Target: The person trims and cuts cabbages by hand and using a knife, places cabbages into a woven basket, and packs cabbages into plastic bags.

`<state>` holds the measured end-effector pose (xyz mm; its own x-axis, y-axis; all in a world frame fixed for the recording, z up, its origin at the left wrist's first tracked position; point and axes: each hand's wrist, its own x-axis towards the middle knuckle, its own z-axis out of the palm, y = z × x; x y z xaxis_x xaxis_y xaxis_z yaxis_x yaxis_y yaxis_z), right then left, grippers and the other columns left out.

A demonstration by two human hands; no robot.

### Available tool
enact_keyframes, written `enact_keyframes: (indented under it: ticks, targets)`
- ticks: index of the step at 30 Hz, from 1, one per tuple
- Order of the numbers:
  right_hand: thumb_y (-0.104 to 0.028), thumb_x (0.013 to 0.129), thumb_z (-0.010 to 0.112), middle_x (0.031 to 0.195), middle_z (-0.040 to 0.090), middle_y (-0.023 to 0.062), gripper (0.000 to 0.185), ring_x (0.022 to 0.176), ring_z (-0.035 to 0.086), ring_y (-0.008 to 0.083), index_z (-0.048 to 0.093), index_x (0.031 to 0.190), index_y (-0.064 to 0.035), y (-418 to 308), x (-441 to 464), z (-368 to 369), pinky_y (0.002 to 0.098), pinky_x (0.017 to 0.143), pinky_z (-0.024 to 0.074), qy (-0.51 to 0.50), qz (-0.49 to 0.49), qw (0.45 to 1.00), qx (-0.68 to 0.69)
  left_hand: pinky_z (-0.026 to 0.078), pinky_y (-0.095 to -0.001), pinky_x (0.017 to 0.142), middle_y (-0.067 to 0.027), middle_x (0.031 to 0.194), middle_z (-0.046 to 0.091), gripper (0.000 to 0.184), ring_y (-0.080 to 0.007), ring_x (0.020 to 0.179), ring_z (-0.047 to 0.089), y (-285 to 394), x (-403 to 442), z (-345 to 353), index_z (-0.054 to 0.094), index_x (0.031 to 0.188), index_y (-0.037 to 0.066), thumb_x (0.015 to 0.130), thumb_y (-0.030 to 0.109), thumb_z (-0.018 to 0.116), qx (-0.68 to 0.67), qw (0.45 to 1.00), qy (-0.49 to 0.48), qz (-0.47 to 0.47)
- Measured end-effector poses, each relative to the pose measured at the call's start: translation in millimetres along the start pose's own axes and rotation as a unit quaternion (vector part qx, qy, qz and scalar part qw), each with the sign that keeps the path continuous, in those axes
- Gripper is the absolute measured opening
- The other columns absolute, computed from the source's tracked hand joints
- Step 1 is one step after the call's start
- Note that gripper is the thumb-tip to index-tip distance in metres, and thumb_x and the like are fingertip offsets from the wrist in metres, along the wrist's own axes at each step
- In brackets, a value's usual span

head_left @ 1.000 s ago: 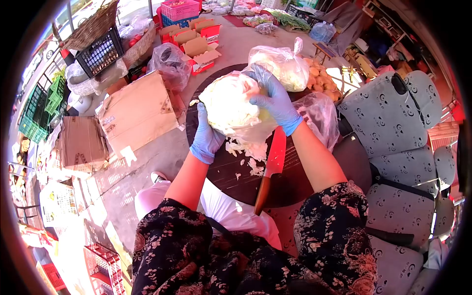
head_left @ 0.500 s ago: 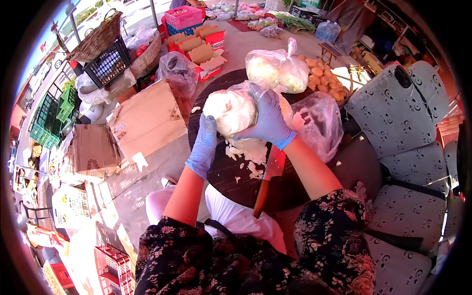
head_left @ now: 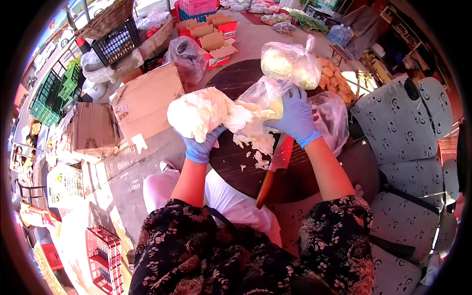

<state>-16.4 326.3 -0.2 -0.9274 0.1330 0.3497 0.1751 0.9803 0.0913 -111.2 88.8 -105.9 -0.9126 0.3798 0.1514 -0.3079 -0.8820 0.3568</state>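
A large pale leafy head, like cabbage, [head_left: 196, 112] rests on my blue-gloved left hand [head_left: 202, 145], whose fingers are mostly hidden under it. Strands of pale leaf run from it to a clear plastic bag [head_left: 263, 96]. My gloved right hand [head_left: 295, 115] grips that bag at its right side, over the dark round table [head_left: 236, 169]. White shreds [head_left: 258, 143] lie below the bag. Beside them is a knife [head_left: 281, 155] with a wooden handle, its blade pointing away from me. A tied clear bag of pale pieces [head_left: 291, 64] stands at the table's far edge.
Brownish round produce [head_left: 334, 81] and a crumpled clear bag [head_left: 332, 118] are at the table's right. Patterned grey seats [head_left: 393, 123] stand further right. To the left are flattened cardboard [head_left: 147, 101], red boxes [head_left: 216, 46], a black crate [head_left: 117, 42] and a red crate [head_left: 105, 258].
The pale head has moved left with my left hand, away from the bag. My right hand has shifted slightly right with the bag, and leaf strands now stretch between the two.
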Motion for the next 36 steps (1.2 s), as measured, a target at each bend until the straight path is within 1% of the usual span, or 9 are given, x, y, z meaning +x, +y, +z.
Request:
enact_keyframes:
  ticks: [5, 10, 13, 18, 23, 27, 29, 32, 36]
  targets:
    - [-0.053, 0.054, 0.079, 0.13, 0.043, 0.0191, 0.11, 0.114, 0.044, 0.0374, 0.03, 0.141, -0.007, -17.9, 16.6, 7.2, 0.0537, 0.084, 0.0425, 0.042, 0.144, 0.989, -0.006, 0.04, -0.0463, 0.101, -0.0089, 0.134, 0.047, 0.065, -0.0277, 0.123, 0.045, 5.1, -16.0, -11.6, 0.039, 0.136, 0.015, 0.086, 0.057, 0.042, 0.189, 0.977, 0.083, 0.052]
    - [-0.056, 0.057, 0.078, 0.131, 0.042, 0.019, 0.11, 0.113, 0.046, 0.0369, 0.027, 0.142, -0.0071, -22.5, 29.0, 20.1, 0.0539, 0.081, 0.0437, 0.081, 0.263, 0.957, -0.09, 0.034, -0.05, 0.106, -0.0114, 0.138, 0.044, 0.068, -0.032, 0.125, 0.043, 18.9, -40.1, -46.8, 0.039, 0.138, 0.014, 0.084, 0.055, 0.036, 0.016, 0.996, 0.052, -0.064]
    - [-0.057, 0.06, 0.076, 0.13, 0.042, 0.0175, 0.105, 0.117, 0.042, 0.0367, 0.029, 0.142, -0.0117, -18.2, 20.4, 33.2, 0.055, 0.084, 0.0419, 0.115, 0.175, 0.973, -0.098, 0.033, -0.0499, 0.107, -0.0133, 0.136, 0.046, 0.066, -0.0326, 0.126, 0.042, 25.4, -49.6, -69.0, 0.037, 0.139, 0.01, 0.087, 0.052, 0.037, -0.1, 0.987, 0.022, -0.121]
    - [-0.05, 0.065, 0.076, 0.134, 0.041, 0.015, 0.093, 0.121, 0.039, 0.035, 0.037, 0.139, -0.0112, -6.9, -1.2, 15.3, 0.0538, 0.097, 0.0333, 0.09, -0.017, 0.996, 0.001, 0.037, -0.0476, 0.105, -0.0144, 0.137, 0.044, 0.056, -0.0325, 0.124, 0.045, 27.0, -69.1, -48.9, 0.036, 0.137, 0.004, 0.096, 0.041, 0.034, 0.455, 0.882, -0.115, -0.04]
    - [-0.03, 0.075, 0.073, 0.123, 0.054, 0.0177, 0.049, 0.118, 0.045, 0.0336, 0.061, 0.116, -0.0073, 2.7, -30.4, -15.5, 0.0414, 0.098, 0.039, 0.071, 0.017, 0.994, 0.084, 0.037, -0.0483, 0.104, -0.0144, 0.139, 0.042, 0.056, -0.0327, 0.124, 0.045, 32.8, -81.0, -56.2, 0.036, 0.138, 0.005, 0.094, 0.041, 0.036, -0.099, 0.98, -0.046, -0.166]
    - [-0.011, 0.077, 0.07, 0.102, 0.065, 0.0121, 0.02, 0.1, 0.059, 0.0248, 0.069, 0.097, -0.0051, -13.9, -59.3, -49.8, 0.0349, 0.09, 0.0451, 0.229, 0.062, 0.95, 0.202, 0.036, -0.0476, 0.105, -0.0137, 0.141, 0.04, 0.058, -0.0314, 0.126, 0.043, 31.7, -83.7, -80.8, 0.035, 0.139, 0.007, 0.093, 0.042, 0.038, 0.015, 0.994, -0.096, -0.045]
    - [-0.011, 0.077, 0.071, 0.101, 0.065, 0.0111, 0.023, 0.1, 0.059, 0.025, 0.067, 0.099, -0.0047, -27.8, -77.0, -53.0, 0.0345, 0.088, 0.0457, 0.248, 0.085, 0.929, 0.261, 0.033, -0.0459, 0.107, -0.0132, 0.142, 0.039, 0.062, -0.0298, 0.129, 0.039, 30.7, -80.5, -119.8, 0.032, 0.141, 0.008, 0.093, 0.047, 0.037, 0.23, 0.973, -0.018, -0.029]
    - [-0.02, 0.073, 0.076, 0.106, 0.062, 0.0118, 0.045, 0.102, 0.056, 0.0284, 0.061, 0.113, -0.0055, -58.2, -102.3, -47.9, 0.037, 0.09, 0.0437, 0.139, 0.04, 0.913, 0.38, 0.032, -0.0438, 0.108, -0.0128, 0.14, 0.04, 0.06, -0.0281, 0.129, 0.039, 34.3, -87.7, -77.0, 0.032, 0.14, 0.008, 0.094, 0.046, 0.035, 0.009, 0.995, -0.033, -0.093]
    - [-0.031, 0.062, 0.083, 0.129, 0.046, 0.0135, 0.08, 0.118, 0.044, 0.0292, 0.048, 0.132, -0.0132, -109.8, -95.9, -31.4, 0.0371, 0.097, 0.0381, 0.075, -0.059, 0.975, 0.201, 0.032, -0.0425, 0.108, -0.0123, 0.139, 0.042, 0.057, -0.0266, 0.129, 0.039, 42.1, -102.4, -41.1, 0.033, 0.139, 0.008, 0.095, 0.044, 0.034, -0.096, 0.984, -0.084, -0.124]
